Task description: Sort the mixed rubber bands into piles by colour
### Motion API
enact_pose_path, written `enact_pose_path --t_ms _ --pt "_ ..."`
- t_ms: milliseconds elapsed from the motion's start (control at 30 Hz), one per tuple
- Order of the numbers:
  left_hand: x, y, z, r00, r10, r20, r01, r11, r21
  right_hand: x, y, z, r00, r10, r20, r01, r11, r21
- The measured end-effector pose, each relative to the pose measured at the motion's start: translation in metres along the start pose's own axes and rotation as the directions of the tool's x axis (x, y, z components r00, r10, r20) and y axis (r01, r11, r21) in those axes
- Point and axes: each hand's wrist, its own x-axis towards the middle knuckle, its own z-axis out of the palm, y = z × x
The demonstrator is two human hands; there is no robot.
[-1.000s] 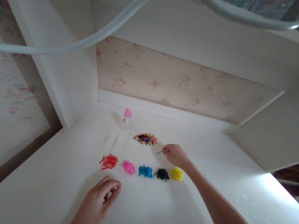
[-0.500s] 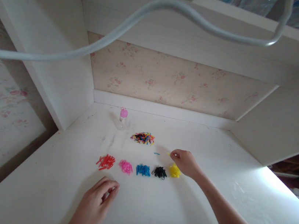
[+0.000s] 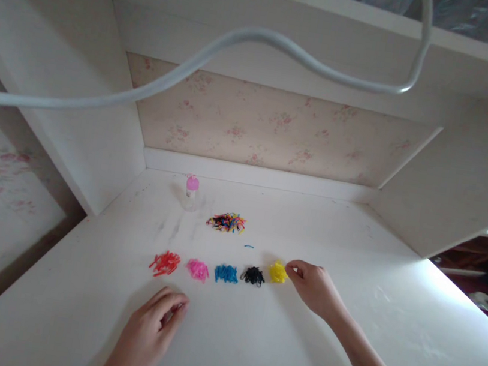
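With my left hand [image 3: 152, 324] curled and right hand [image 3: 312, 285] pinched, contents unclear, I judge yellow bands [image 3: 277, 271] light, stretchy, best nipped endwise.

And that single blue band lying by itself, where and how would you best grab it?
Probably pinch the blue band at its middle, coming down from above, onto its near and far sides: it lies thin and low on the table, lengthwise left to right, apart from the blue pile.
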Motion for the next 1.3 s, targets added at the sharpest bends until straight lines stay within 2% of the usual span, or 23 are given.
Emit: enact_pose_path --t_ms 200,333,400,533,667,800,933,1067,1200,1300 --pt "0.013 0.02 -0.004 0.999 0.0 0.051 -0.003 0.998 0.058 -0.017 0.025 0.009 0.985 0.099 -0.141 -0.071 0.979 0.19" --pt "0.042 0.046 -0.01 0.993 0.082 0.088 -0.094 0.986 0.137 -0.031 0.045 0.029 0.969 0.214 -0.126 -0.156 0.92 0.36" --pt "0.061 0.058 -0.008 0.985 0.133 0.111 -0.153 0.967 0.201 -0.037 0.05 0.037 0.964 0.23 -0.131 -0.156 0.894 0.42" --pt "0.102 0.069 0.008 0.967 0.159 0.198 -0.223 0.904 0.364 -0.046 0.048 0.041 0.961 0.228 -0.154 -0.138 0.884 0.446" --pt "0.137 0.067 0.033 0.958 0.155 0.24 -0.247 0.871 0.424 -0.05 0.043 0.038 0.966 0.195 -0.168 -0.116 0.912 0.394" --pt "0.159 0.063 0.055 0.947 0.132 0.294 -0.264 0.839 0.476 -0.051 0.043 0.038 0.969 0.177 -0.174 -0.103 0.924 0.367" --pt "0.173 0.059 0.069 0.933 0.096 0.348 -0.275 0.813 0.513 -0.052 0.045 0.039 0.968 0.172 -0.183 -0.097 0.928 0.359" --pt "0.178 0.058 0.076 0.926 0.071 0.37 -0.276 0.796 0.539 -0.053 0.045 0.039 0.969 0.162 -0.187 -0.087 0.931 0.355" --pt "0.176 0.062 0.075 0.93 0.061 0.363 -0.268 0.788 0.555 -0.053 0.044 0.039 0.969 0.154 -0.194 -0.079 0.935 0.345" --pt "0.171 0.066 0.067 0.943 0.064 0.326 -0.251 0.781 0.572 -0.054 0.044 0.039 0.97 0.15 -0.193 -0.076 0.936 0.344"
